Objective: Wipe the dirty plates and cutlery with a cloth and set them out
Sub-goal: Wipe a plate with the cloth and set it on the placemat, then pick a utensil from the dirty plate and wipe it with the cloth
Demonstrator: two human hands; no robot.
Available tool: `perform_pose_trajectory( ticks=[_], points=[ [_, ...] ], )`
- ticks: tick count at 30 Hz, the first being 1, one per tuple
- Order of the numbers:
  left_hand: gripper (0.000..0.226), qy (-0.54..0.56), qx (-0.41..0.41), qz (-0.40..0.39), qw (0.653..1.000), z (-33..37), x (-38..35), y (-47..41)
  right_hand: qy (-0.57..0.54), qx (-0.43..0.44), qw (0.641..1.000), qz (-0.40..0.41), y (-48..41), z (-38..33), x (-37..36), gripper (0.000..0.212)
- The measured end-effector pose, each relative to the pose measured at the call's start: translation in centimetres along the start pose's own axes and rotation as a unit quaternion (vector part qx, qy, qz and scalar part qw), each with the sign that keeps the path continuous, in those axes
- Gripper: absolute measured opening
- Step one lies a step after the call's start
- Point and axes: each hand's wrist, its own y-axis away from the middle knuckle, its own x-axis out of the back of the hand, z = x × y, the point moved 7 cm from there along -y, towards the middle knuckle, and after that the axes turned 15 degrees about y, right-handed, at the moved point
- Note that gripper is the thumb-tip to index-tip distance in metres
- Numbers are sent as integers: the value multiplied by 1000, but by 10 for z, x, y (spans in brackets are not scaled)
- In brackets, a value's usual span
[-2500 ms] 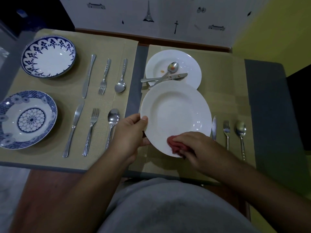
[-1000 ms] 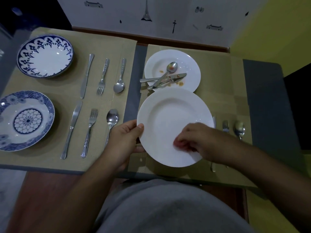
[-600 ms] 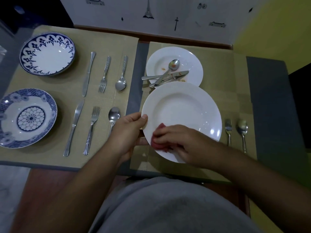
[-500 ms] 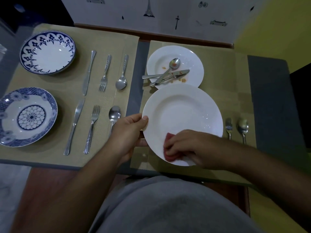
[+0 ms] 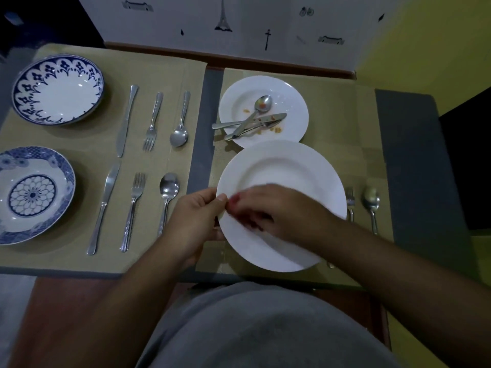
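A large white plate point(image 5: 287, 171) is held just above the right placemat. My left hand point(image 5: 195, 217) grips its left rim, thumb on top. My right hand point(image 5: 271, 211) presses a red cloth point(image 5: 235, 201) against the plate's left inner side; most of the cloth is hidden under the fingers. Behind it a smaller white plate point(image 5: 292, 102) carries food bits and a dirty spoon point(image 5: 255, 112), knife point(image 5: 265, 119) and fork crossed on it.
A fork point(image 5: 350, 201) and spoon point(image 5: 372, 203) lie right of the held plate. The left placemat bears two blue patterned plates point(image 5: 57, 88) point(image 5: 29, 193), each beside a knife, fork and spoon. A wall stands behind the table; my grey-clad lap is below.
My right hand has slid the red cloth from the plate's lower part up and left, close to my left thumb. The plate has stayed in my left hand.
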Motion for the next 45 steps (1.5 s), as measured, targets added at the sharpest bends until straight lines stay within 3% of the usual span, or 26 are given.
perform_pose_trajectory(
  ticks=[3,7,9,12,15,18,24,33,39,45],
  points=[
    [27,23,-3,16,1000,-4,3,1,35,-132,986,91,-13,45,20,21],
    [26,40,-26,56,997,-4,12,-1,105,-254,961,28,19,73,7,14],
    [26,29,-23,71,997,-10,15,0,57,-252,966,-17,37,51,-15,15],
    [25,5,-7,62,998,-17,15,-1,-16,-162,986,-46,34,3,-37,15],
    [25,-3,4,52,999,-20,17,-3,-19,-116,993,12,8,8,-31,22],
    [25,-7,15,53,998,-21,22,-9,-7,-200,976,84,6,55,-14,22],
    [24,-38,36,72,996,-37,21,-20,-21,-301,951,71,60,82,-24,34],
    [26,-51,60,113,990,-41,23,-28,-72,-316,943,73,69,73,-45,42],
    [27,-111,-45,166,979,-13,31,-14,-137,-332,929,90,75,74,-45,43],
    [10,3,-18,141,990,5,2,-20,-163,-325,926,104,65,85,-37,41]
  ],
)
